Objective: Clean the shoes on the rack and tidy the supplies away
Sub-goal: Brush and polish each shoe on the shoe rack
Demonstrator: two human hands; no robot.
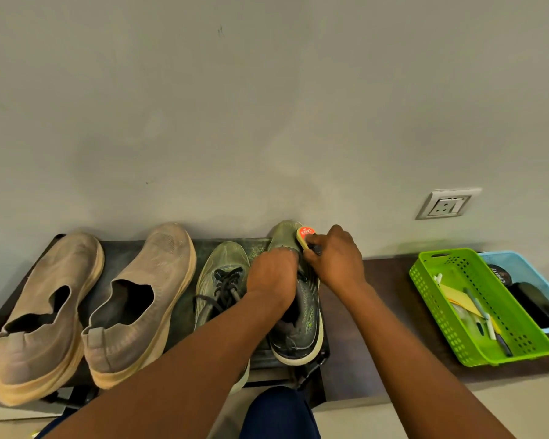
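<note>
right now the left hand (271, 274) is curled over the top of the green sneaker (295, 312) and holds it, toe pointing at the wall. the right hand (336, 258) pinches a small shoe sponge (305, 236) with a red top and presses it on the toe of that sneaker. the sneaker sits at the right end of the dark shoe rack (257, 248).

just left of that sneaker lies its twin, the other green sneaker (219, 280), with black laces. further left of it sit two tan slip-on shoes (140, 299), side by side, on the same rack.

well to the right of the held sneaker, on a dark brown shelf (387, 312), is a green basket (476, 312) with pens and papers inside. touching its far side is a blue basket (520, 264) with a round tin (501, 274) and a black thing in it. up on the wall above the baskets is a socket (447, 204).
</note>
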